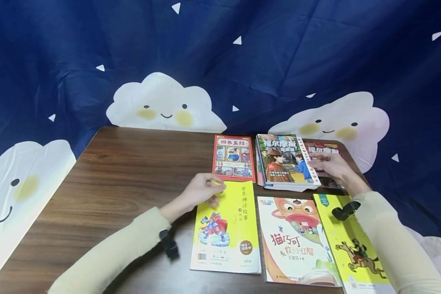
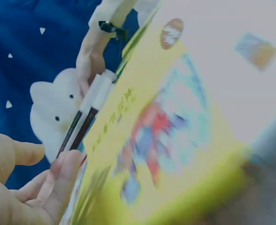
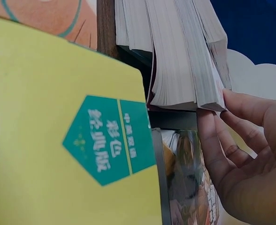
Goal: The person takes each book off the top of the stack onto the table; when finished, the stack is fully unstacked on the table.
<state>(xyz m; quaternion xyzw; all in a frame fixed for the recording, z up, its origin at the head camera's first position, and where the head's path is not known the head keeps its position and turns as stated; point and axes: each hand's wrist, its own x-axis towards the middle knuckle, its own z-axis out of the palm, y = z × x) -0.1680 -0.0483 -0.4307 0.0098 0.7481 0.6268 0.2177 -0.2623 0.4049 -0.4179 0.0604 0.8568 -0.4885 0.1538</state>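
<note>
My right hand is at the right edge of a stack of books. It pinches the top one, a comic-style book with two figures on its cover, thumb above and fingers below in the right wrist view, where the page block shows. Another dark book lies behind that hand, partly hidden. My left hand hovers at the upper left corner of a yellow book with a caped figure. Its thumb and fingers stand apart with nothing between them in the left wrist view.
A red book lies left of the stack. Nearer are a white picture book and a yellow-green book with a horse rider, partly under my right forearm. Bare brown tabletop spreads left; a blue cloud-patterned curtain hangs behind.
</note>
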